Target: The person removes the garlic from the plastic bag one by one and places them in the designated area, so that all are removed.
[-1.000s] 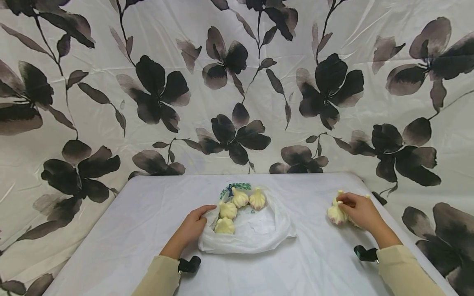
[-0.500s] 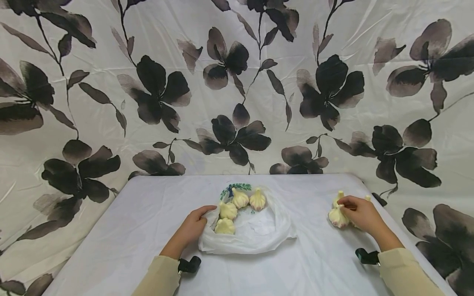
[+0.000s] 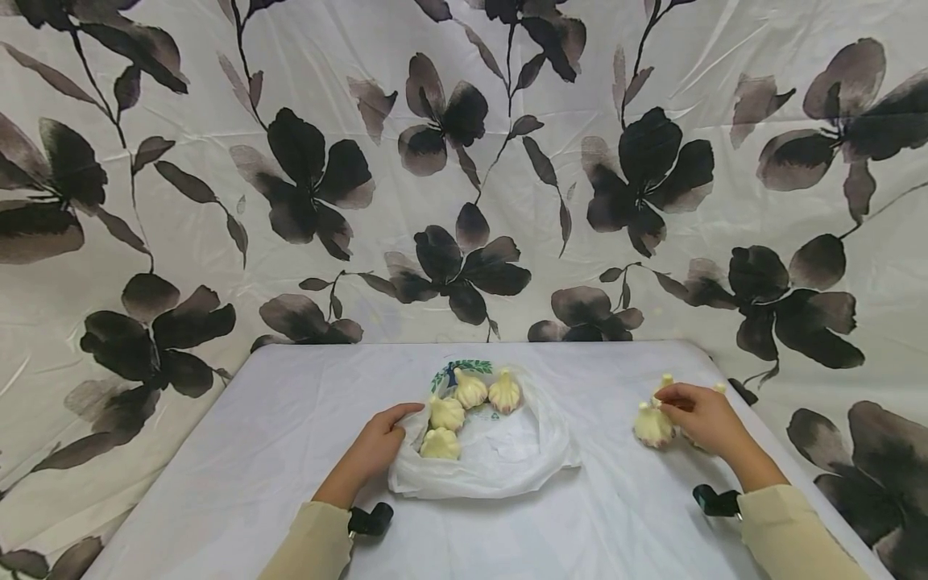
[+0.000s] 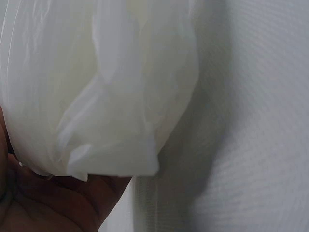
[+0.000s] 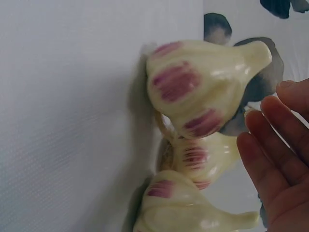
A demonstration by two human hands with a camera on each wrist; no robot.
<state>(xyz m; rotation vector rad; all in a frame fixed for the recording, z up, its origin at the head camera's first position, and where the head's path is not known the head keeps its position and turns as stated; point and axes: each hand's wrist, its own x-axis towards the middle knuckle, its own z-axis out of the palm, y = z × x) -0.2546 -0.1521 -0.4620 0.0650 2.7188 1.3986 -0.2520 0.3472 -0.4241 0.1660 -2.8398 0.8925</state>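
Head view shows the right hand (image 3: 706, 419) at the right side of the desk (image 3: 290, 451), fingers curled and pinching a garlic bulb (image 3: 652, 425) by its stem end, just beside further bulbs that are partly hidden behind the hand. Right wrist view shows three bulbs in a close cluster (image 5: 193, 159), white with purple streaks, with the fingers (image 5: 275, 140) beside them; contact is not visible in that view. The left hand (image 3: 377, 447) grips the near left rim of the white plastic bag (image 3: 500, 463), which lies at desk centre with its mouth spread; left wrist view confirms bag film bunched against the palm (image 4: 58, 203). Four bulbs (image 3: 464, 407) rest inside the bag near its far left edge. For a sound transfer, the pinch is judged to need a firm seat on the stem or upper shoulder, since the skin looks smooth and could slip. The left hand should hold the rim raised and taut so the mouth does not fold shut. A low path toward the bag's bare right portion would avoid striking the bulbs inside.
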